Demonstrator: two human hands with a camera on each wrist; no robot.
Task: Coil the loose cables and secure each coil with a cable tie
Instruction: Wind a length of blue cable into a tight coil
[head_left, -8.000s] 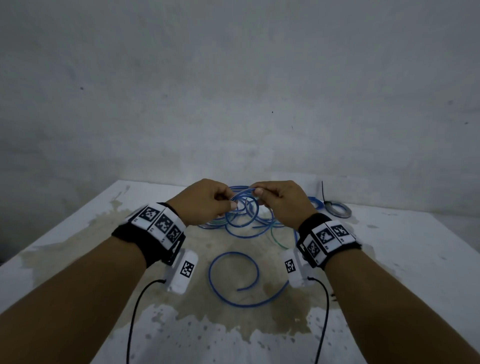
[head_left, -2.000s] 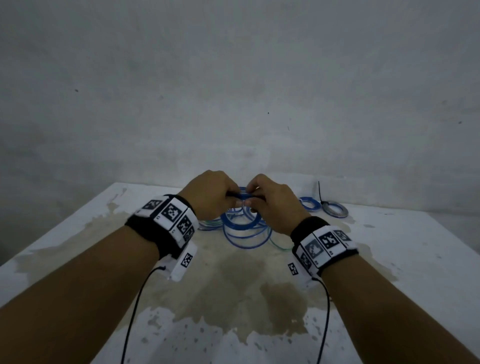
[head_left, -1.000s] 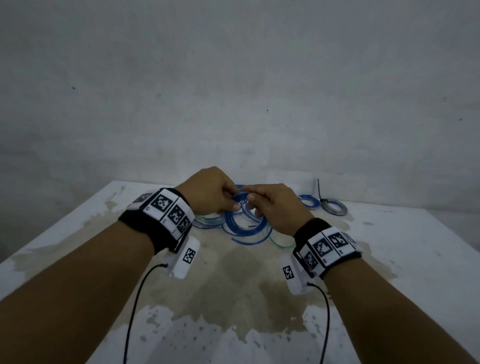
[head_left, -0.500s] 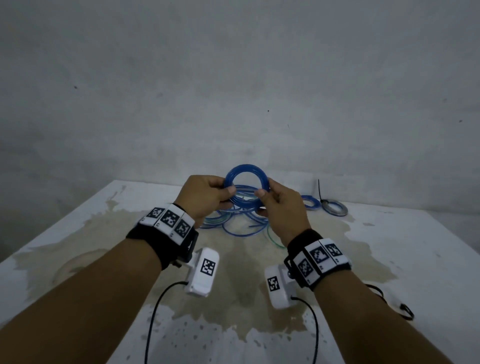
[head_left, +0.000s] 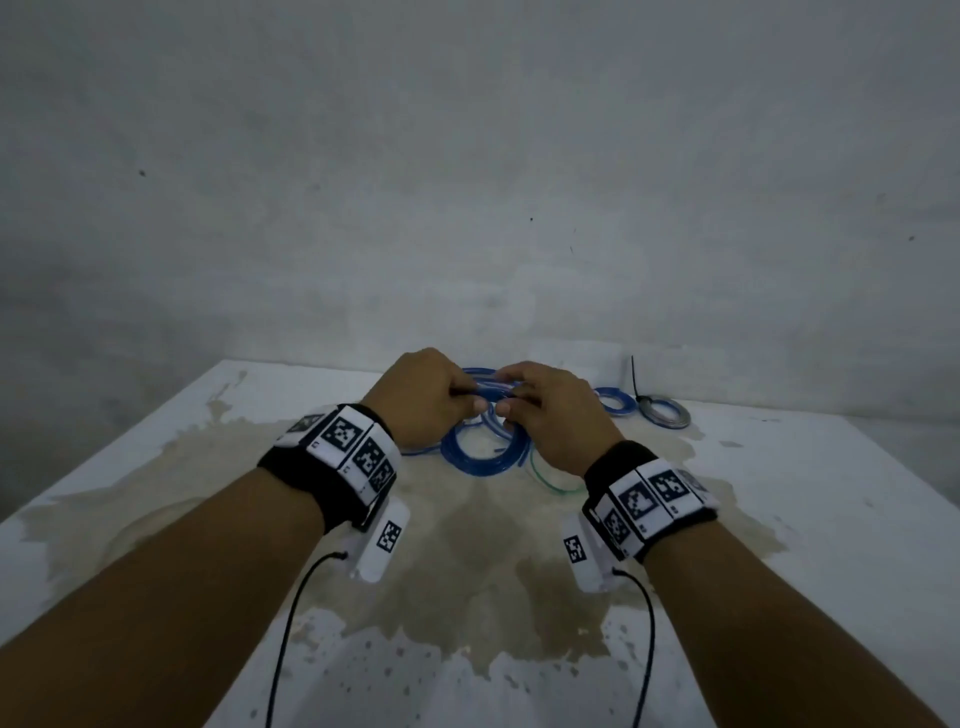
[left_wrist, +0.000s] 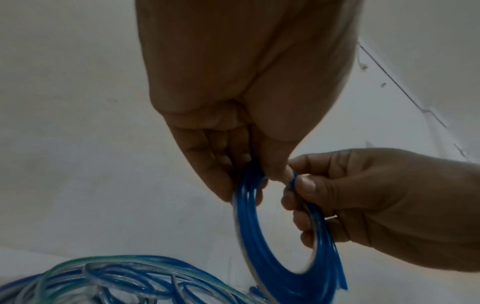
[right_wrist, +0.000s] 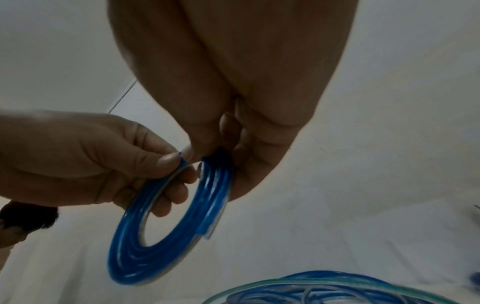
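Held coil: a flat ring of blue translucent plastic cable, several turns side by side, held upright above the middle of the table between both hands; its lower arc hangs free.
Cut end: one blue cable tip sticks up at the top of the ring, between the two thumbs.
Left hand: fingers curled, thumb and fingertips pinching the top of the blue ring on its left side; the remaining fingers press together behind the turns.
Right hand: thumb and forefinger pinching the ring's top right beside the cut end; the lower fingers curl through the ring's opening.
Loose cables: a tangled heap of blue, clear and green-tinted plastic cable lying on the table directly under the held ring, toward the far edge; one thin green strand trails out beneath the right hand.
Finished coils: a small blue cable ring and a grey cable ring lying flat side by side near the far edge, right of the hands; a black cable tie stands up from the grey one.
Table: white painted top with a wide brown stain across its centre, its far edge against a grey wall.
Wrist gear: black bands with black-and-white square markers on both wrists, white camera units beneath, black leads running toward the near edge.
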